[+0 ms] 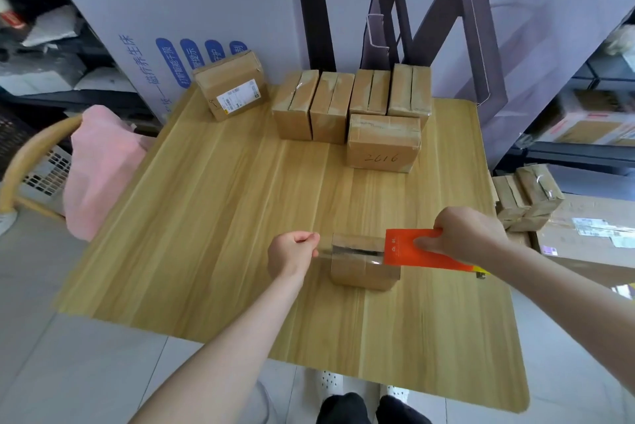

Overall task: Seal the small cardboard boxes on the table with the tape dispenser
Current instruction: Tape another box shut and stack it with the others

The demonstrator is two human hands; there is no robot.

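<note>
Nearest, at the bottom edge: dark-clad knees (371, 406) and white perforated shoes (331, 380) on pale floor tiles. Beyond them, reaches with both bare forearms over a light wood-grain table (206, 217) with rounded corners. Pinches with the left hand (290, 251), thumb against curled forefinger, the free end of a clear tape strip (343, 248), other fingers folded into the palm. Grips with the right hand (467, 234) the rear of a flat orange-red tape dispenser (412, 250), fingers wrapped over its far edge, thumb pressed on its face. Holds the strip stretched left to right along the top seam of a small brown cardboard box (364, 272), which stands on the table near the front, between the two hands; cannot tell whether the tape already sticks to the flaps. Dispenser's front edge right at the box's right end. Farther back on the table: a row of four upright taped cartons (350, 100) side by side along the far edge, just in front of them a lying taped carton marked 2616 (383, 145), and to the left, set askew, a brown parcel with a white label (232, 88). Off the left edge, a pink cloth (99, 169) draped over a curved wooden chair back (31, 148). Off the right edge, lower down, a stack of small taped boxes (529, 196). Behind the table, a large white carton with blue print (154, 28) and dark purple frame pieces (477, 28) leaning against it.
</note>
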